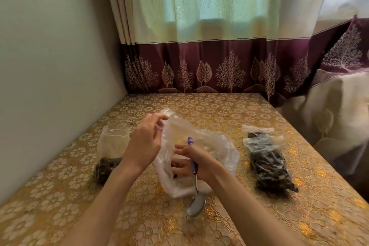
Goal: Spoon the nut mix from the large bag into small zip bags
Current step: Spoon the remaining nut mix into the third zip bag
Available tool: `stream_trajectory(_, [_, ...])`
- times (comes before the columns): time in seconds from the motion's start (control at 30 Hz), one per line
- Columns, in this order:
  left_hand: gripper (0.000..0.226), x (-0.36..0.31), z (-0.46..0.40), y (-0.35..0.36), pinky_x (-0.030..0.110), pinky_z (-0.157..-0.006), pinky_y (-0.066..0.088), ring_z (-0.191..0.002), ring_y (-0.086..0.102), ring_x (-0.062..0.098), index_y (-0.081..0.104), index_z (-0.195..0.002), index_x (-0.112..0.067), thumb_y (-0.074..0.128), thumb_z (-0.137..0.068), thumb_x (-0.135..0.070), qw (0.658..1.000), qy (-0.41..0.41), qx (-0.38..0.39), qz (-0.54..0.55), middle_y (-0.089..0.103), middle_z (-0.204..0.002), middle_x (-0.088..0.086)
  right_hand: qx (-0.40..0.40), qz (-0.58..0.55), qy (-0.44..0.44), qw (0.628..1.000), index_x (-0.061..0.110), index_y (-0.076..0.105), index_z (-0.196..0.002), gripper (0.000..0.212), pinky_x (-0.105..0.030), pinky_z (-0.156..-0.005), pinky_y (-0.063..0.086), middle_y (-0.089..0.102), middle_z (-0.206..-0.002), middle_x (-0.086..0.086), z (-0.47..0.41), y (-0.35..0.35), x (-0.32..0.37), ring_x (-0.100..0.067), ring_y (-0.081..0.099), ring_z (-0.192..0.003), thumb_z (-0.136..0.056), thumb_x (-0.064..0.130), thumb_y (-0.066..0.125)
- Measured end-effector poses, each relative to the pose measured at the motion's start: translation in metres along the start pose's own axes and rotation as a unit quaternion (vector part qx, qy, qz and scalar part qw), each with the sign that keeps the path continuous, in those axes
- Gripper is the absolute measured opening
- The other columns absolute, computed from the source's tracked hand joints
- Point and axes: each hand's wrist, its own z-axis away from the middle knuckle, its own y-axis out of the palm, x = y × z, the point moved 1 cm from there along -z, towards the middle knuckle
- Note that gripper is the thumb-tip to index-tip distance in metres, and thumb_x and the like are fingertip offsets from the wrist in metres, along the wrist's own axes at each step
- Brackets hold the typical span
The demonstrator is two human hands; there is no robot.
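Note:
The large clear plastic bag [215, 146] lies crumpled in the middle of the table, almost emptied, with a few nuts showing near its bottom. My left hand [145, 142] pinches its upper rim and lifts it. My right hand [197, 164] reaches into the bag's mouth while gripping a spoon [196, 203] with a purple handle; its metal bowl points down toward me, above the table. A small zip bag [108, 156] with dark nut mix in its lower part stands at the left. Two filled small zip bags [269, 162] lie at the right.
The table [259, 106] carries a gold floral cloth and stands in a corner. A plain wall runs along its left side and a curtain with a purple hem hangs behind it. A draped cloth-covered shape [339, 106] stands beyond the right edge.

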Motion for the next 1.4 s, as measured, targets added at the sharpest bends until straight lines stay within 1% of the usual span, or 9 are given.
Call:
stream_trajectory(0.13, [0.030,0.011,0.008,-0.005,0.005,-0.067,0.043,-0.081,0.052,-0.002,0.055,-0.116,-0.016,0.053,-0.090,-0.002,0.999,-0.027,-0.006,-0.022,0.052,-0.096,-0.005,-0.005,0.024,-0.021,0.999,0.003,0.042,-0.135,0.040,-0.033,-0.068,0.056,0.053,-0.132,-0.012,-0.002,-0.007,0.011,-0.022,0.048,-0.125,-0.096,-0.003,0.034])
stream_trajectory(0.3, [0.040,0.018,0.013,-0.010,0.013,-0.072,0.042,-0.093,0.051,0.007,0.046,-0.126,-0.017,0.049,-0.090,0.000,0.999,-0.035,-0.007,-0.035,0.048,-0.105,-0.008,-0.031,0.058,-0.052,0.996,0.002,0.054,-0.107,0.030,-0.013,-0.045,0.038,0.072,-0.088,-0.012,0.000,-0.008,0.018,-0.004,0.049,-0.050,-0.089,-0.008,0.031])
stream_trajectory(0.5, [0.056,0.019,0.015,-0.017,0.030,-0.063,0.050,-0.088,0.048,0.015,0.046,-0.129,-0.013,0.042,-0.081,0.015,0.992,0.003,0.011,-0.124,0.042,-0.099,-0.001,-0.118,0.027,-0.074,0.990,0.004,0.055,-0.105,0.024,-0.037,-0.076,0.058,0.055,-0.110,-0.012,-0.001,-0.029,0.018,-0.020,0.057,-0.095,-0.093,-0.006,0.036])
stream_trajectory(0.63, [0.054,0.022,0.017,-0.016,0.016,-0.050,0.036,-0.074,0.045,0.015,0.055,-0.124,-0.014,0.045,-0.080,0.016,0.988,0.003,0.010,-0.157,0.041,-0.096,0.004,-0.188,0.048,-0.054,0.980,0.010,0.036,-0.138,0.049,-0.054,-0.106,0.035,0.039,-0.143,-0.022,0.003,-0.053,0.018,-0.040,0.040,-0.131,-0.093,-0.008,0.033])
stream_trajectory(0.77, [0.050,0.022,0.019,-0.015,0.012,-0.048,0.031,-0.068,0.042,0.013,0.059,-0.117,-0.014,0.047,-0.078,0.015,0.986,-0.017,0.006,-0.164,0.038,-0.092,0.002,-0.214,0.122,-0.063,0.967,0.009,0.042,-0.135,0.049,-0.031,-0.074,0.050,0.048,-0.133,-0.013,0.013,-0.055,0.028,-0.029,0.058,-0.102,-0.090,-0.005,0.032])
stream_trajectory(0.87, [0.050,0.020,0.019,-0.017,0.012,-0.046,0.031,-0.065,0.039,0.007,0.059,-0.119,-0.014,0.050,-0.078,0.013,0.989,-0.011,0.007,-0.147,0.039,-0.092,0.000,-0.209,0.154,-0.107,0.960,0.007,0.053,-0.123,0.037,-0.039,-0.097,0.047,0.048,-0.137,-0.015,0.022,-0.042,0.035,-0.028,0.052,-0.117,-0.093,-0.004,0.035])
stream_trajectory(1.1, [0.028,-0.006,0.020,-0.001,0.007,-0.061,0.041,-0.072,0.052,0.007,0.061,-0.113,-0.009,0.047,-0.089,-0.010,0.993,0.094,0.043,-0.055,0.043,-0.095,-0.004,0.090,-0.048,-0.069,0.992,-0.003,0.048,-0.127,0.037,-0.036,-0.092,0.048,0.057,-0.107,-0.015,0.025,0.024,0.025,-0.028,0.057,-0.101,-0.095,-0.008,0.032])
stream_trajectory(1.23, [0.036,-0.001,0.021,-0.002,0.011,-0.066,0.047,-0.070,0.048,0.001,0.061,-0.114,-0.006,0.040,-0.090,-0.020,0.996,0.078,0.029,-0.043,0.044,-0.095,-0.004,0.051,-0.027,-0.083,0.995,0.001,0.044,-0.134,0.043,-0.039,-0.105,0.041,0.050,-0.136,-0.016,0.022,0.023,0.023,-0.026,0.049,-0.126,-0.095,-0.009,0.028])
stream_trajectory(1.4, [0.036,0.013,0.023,-0.008,0.006,-0.055,0.040,-0.067,0.048,0.006,0.059,-0.118,-0.006,0.053,-0.085,0.007,0.994,0.026,0.004,-0.108,0.041,-0.098,-0.003,-0.010,0.014,-0.067,0.998,0.003,0.049,-0.125,0.030,-0.033,-0.077,0.056,0.055,-0.127,-0.015,0.030,-0.006,0.030,-0.028,0.056,-0.116,-0.097,-0.003,0.037])
